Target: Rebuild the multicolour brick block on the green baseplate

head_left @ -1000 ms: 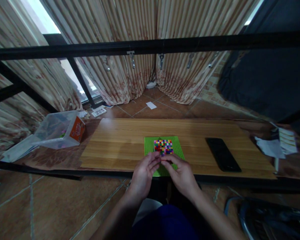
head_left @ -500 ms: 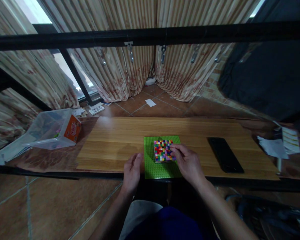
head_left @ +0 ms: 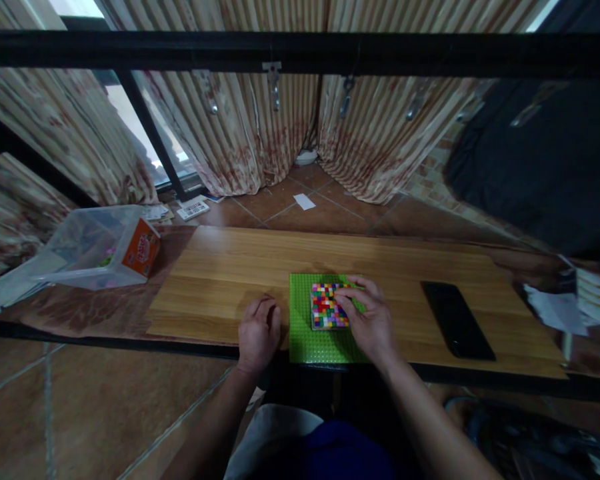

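A green studded baseplate (head_left: 303,347) lies flat near the front edge of the wooden board. On it sits a square block of small multicoloured bricks (head_left: 325,307), red, yellow, white, green, blue and purple. My right hand (head_left: 373,323) reaches over the block's right part, thumb and forefinger pinched at its top. Whatever is between those fingertips is too small to make out. Left of the baseplate, my left hand (head_left: 259,333) rests on the board, fingers loosely bent, thumb apart, holding nothing.
A black phone (head_left: 457,320) lies on the wooden board (head_left: 220,280) to the right. At the left stands a clear plastic bin (head_left: 95,250) with an orange label and a few coloured pieces inside. Papers (head_left: 555,310) lie at the far right. A black bar (head_left: 300,52) crosses above.
My right hand's pinched fingertips have shifted slightly left over the block, its other fingers lifting and spreading. My left hand has drawn a little left, fingers more bent. The camera view has tilted slightly.
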Motion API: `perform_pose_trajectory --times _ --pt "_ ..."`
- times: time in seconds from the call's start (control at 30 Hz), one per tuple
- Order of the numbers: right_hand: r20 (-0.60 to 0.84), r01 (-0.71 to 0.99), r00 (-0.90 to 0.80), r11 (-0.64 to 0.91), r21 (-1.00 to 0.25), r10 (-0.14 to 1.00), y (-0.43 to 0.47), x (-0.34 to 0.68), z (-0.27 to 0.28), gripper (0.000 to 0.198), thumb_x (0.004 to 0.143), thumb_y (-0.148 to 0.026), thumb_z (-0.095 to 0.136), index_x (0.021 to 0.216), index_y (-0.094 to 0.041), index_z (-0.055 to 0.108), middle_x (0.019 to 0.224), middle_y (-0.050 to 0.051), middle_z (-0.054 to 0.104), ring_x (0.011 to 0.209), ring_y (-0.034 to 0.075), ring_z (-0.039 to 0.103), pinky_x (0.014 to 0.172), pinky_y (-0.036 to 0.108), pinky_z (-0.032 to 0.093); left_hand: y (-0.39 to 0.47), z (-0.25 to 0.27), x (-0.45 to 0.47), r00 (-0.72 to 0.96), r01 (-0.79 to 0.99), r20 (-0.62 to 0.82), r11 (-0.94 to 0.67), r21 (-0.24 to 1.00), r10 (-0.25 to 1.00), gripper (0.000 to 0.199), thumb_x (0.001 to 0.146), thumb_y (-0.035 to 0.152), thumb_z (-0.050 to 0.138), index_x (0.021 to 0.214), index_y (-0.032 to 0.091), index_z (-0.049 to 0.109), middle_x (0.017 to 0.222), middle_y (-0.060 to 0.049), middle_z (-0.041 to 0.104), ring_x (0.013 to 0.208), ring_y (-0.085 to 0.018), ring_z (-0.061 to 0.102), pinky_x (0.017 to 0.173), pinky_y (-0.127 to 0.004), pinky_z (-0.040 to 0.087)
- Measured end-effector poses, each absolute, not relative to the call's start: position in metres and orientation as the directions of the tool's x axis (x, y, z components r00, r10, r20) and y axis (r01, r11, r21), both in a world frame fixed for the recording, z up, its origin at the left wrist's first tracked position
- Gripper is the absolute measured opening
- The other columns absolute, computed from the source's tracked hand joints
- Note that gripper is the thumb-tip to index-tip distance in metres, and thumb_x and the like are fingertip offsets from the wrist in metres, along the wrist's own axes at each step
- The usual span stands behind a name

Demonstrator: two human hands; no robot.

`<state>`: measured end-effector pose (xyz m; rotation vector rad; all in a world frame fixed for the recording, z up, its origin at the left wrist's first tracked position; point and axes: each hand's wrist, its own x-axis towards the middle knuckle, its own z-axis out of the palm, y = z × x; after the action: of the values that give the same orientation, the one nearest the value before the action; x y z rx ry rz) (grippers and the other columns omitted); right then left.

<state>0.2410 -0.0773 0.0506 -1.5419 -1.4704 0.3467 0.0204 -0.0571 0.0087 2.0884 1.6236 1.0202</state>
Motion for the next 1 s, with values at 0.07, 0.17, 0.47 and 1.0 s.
perform_pose_trajectory --times 0.07,0.17,0.47,1.0 --pt "0.371 0.6 0.247 0.159 -0.784 0.895 -0.0749 0.2401 0.0461 0.014 0.082 -0.034 0.059 0.082 -0.027 0.071 0.113 0.004 0.058 0.109 0.023 0.051 0.096 0.044 0.038 -0.0574 0.0083 0.0204 0.112 0.717 0.353 -0.321 0.619 0.929 0.02 0.088 0.028 0.046 0.099 0.021 0.06 0.107 -0.008 0.061 0.104 -0.021 0.056 0.093 -0.036 0.043" --pt "0.343 0.56 0.265 0.146 -0.815 0.901 -0.0737 0.2406 0.0413 0.014 0.081 -0.036 0.06 0.082 -0.027 0.071 0.113 0.004 0.058 0.108 0.022 0.052 0.096 0.044 0.038 -0.0572 0.0074 0.0199 0.123 0.718 0.363 -0.335 0.61 0.924 0.019 0.088 0.027 0.046 0.099 0.02 0.06 0.106 -0.009 0.061 0.104 -0.021 0.055 0.093 -0.036 0.043" --pt "0.327 0.546 0.256 0.143 -0.825 0.91 -0.0739 0.2445 0.0421 0.014 0.081 -0.034 0.059 0.083 -0.027 0.071 0.113 0.004 0.059 0.108 0.022 0.053 0.096 0.044 0.037 -0.0573 0.0071 0.0211 0.131 0.722 0.365 -0.341 0.602 0.922 0.019 0.088 0.026 0.046 0.098 0.021 0.06 0.106 -0.009 0.061 0.102 -0.021 0.055 0.092 -0.036 0.043" --pt "0.259 0.426 0.27 0.126 -0.896 0.927 -0.0661 0.2381 0.041 0.012 0.076 -0.033 0.064 0.078 -0.023 0.07 0.109 0.005 0.06 0.103 0.021 0.056 0.093 0.04 0.04 -0.057 0.0071 0.022 0.15 0.752 0.41 -0.373 0.543 0.9 0.014 0.088 0.024 0.047 0.095 0.019 0.058 0.102 -0.007 0.061 0.097 -0.019 0.056 0.088 -0.034 0.046"
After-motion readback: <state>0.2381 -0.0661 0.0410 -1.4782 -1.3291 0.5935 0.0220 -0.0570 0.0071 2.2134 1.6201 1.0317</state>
